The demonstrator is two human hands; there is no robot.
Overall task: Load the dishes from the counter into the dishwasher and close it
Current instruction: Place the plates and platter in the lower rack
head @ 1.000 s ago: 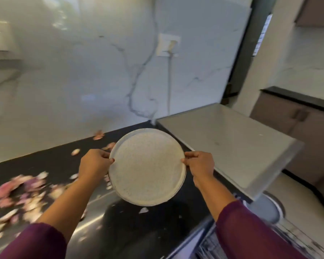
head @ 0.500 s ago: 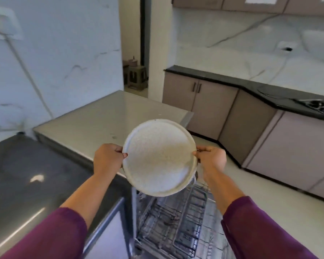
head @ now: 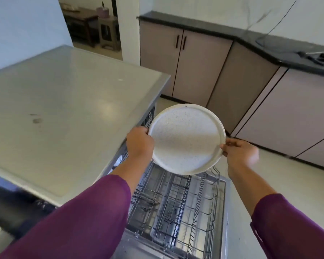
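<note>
One plate (head: pixel 185 139), speckled white: I am gripping it by opposite rims, my left hand (head: pixel 139 143) curling round one edge and my right hand (head: pixel 238 153) pinching the other. It is hanging in the air, face tilted toward me, above the dishwasher rack (head: pixel 185 212) pulled out below my grip. One grey worktop (head: pixel 64 109), left of my left hand. Handling, as I judge it: turning the plate on edge, lowering slowly, aiming the rim between two wire prongs beneath my hands.

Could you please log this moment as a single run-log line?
step: load plate | left hand: grips left rim | right hand: grips right rim | plate: above pulled-out dishwasher rack, not yet placed
</note>
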